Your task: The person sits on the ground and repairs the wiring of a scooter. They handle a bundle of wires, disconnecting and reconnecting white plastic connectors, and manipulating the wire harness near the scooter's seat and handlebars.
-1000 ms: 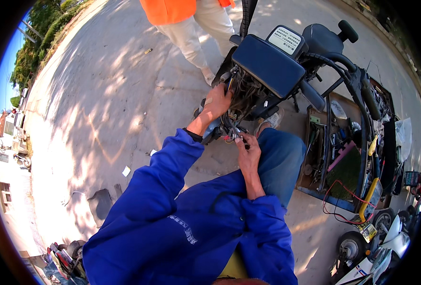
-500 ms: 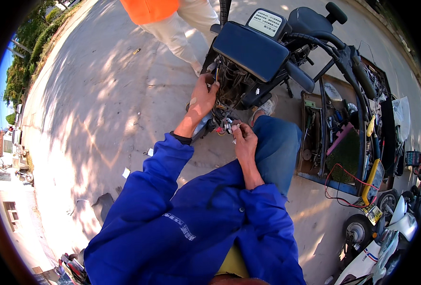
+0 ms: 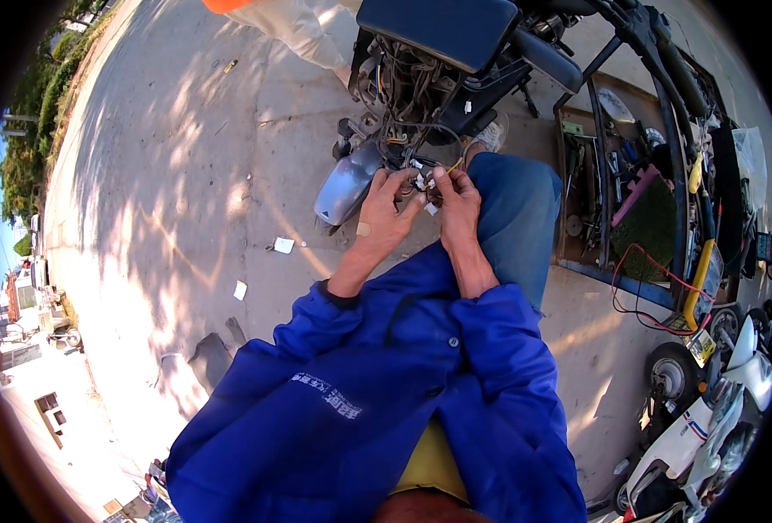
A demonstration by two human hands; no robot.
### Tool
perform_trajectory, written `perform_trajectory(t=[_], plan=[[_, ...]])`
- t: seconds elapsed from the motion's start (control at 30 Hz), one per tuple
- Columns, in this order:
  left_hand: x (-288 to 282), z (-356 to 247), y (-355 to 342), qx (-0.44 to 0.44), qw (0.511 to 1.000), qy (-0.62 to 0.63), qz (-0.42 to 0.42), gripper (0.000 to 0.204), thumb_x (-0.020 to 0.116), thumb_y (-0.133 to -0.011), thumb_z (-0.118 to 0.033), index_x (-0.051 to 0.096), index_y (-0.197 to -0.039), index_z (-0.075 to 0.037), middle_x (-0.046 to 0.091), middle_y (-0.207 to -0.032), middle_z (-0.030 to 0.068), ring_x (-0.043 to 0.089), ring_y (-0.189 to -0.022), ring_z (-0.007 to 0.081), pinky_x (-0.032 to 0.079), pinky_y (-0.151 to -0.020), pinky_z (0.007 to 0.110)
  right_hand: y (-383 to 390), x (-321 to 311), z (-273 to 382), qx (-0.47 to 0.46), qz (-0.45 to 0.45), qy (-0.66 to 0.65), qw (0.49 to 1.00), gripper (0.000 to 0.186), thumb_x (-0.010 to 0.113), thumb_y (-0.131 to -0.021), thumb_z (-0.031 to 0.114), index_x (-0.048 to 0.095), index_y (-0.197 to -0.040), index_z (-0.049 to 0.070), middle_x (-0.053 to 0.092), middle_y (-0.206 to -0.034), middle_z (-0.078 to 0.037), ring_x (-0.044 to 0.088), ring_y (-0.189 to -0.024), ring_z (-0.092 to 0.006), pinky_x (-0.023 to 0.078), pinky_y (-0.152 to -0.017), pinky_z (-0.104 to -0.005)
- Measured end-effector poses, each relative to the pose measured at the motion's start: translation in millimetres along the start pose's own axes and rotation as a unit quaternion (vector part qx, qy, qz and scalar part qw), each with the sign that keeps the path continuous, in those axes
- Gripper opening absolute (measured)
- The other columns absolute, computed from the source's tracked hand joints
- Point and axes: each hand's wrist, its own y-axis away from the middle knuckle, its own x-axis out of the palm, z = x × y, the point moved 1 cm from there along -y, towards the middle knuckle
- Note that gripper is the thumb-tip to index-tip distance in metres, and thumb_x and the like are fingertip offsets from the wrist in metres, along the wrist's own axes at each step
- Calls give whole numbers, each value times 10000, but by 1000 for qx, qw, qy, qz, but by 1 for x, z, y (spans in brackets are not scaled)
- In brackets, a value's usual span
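While my left hand (image 3: 384, 212) and right hand (image 3: 457, 202) pinch the small white connectors (image 3: 422, 185), these thin wires (image 3: 408, 144) seem limp, best gripped by the plugs.

Pale grey concrete ground (image 3: 185, 131), sunlit, crossed by dappled leaf shadow and a few hairline cracks. Two small white paper scraps lie on it: one (image 3: 284, 246) near the silver-grey curved scooter fender (image 3: 347, 183), which rests low on the ground, another (image 3: 241, 290) further toward the near side. A small tan fleck (image 3: 230, 65) sits far out on the open slab. A dark, blue-seated scooter frame (image 3: 455, 61) stands on the concrete. To the right, a shallow open wooden tool tray (image 3: 617, 174) lies flat on it, crowded with hand tools. A small black wheel (image 3: 672, 376) stands beside a white scooter body (image 3: 708, 427) at lower right.
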Motion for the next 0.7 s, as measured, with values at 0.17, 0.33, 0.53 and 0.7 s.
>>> perform_trajectory(t=[0.17,0.33,0.53,0.7], plan=[[2,-10,-2,76,991,-110,2,385,743,-869,-162,662,-1233,-70,548,-1027,155,608,-856,341,502,-724,433,-3,2,0,-34,14,15,999,325,764,-950,282,667,-1065,-7,675,-845,-10,564,-706,-62,446,-620,-225],[5,-5,-4,36,987,-156,-21,210,702,-917,-182,710,-1098,-75,553,-978,146,610,-831,354,491,-692,452,-1,3,-2,-15,41,2,999,321,768,-949,281,668,-1060,-3,673,-855,-8,570,-713,-58,459,-629,-223],[5,-1,-3,7,992,-116,-41,155,691,-926,-180,704,-1009,-50,565,-989,141,630,-824,345,503,-685,447,3,3,3,-7,69,27,997,256,691,-1004,264,685,-1127,40,686,-958,-6,600,-818,-75,472,-689,-238],[3,0,-14,24,994,-25,-100,139,672,-944,-139,686,-1021,-24,591,-982,128,632,-795,296,512,-682,398,1,1,0,15,70,62,995,272,665,-1016,225,663,-1207,31,690,-1040,-18,612,-887,-96,492,-756,-261]])
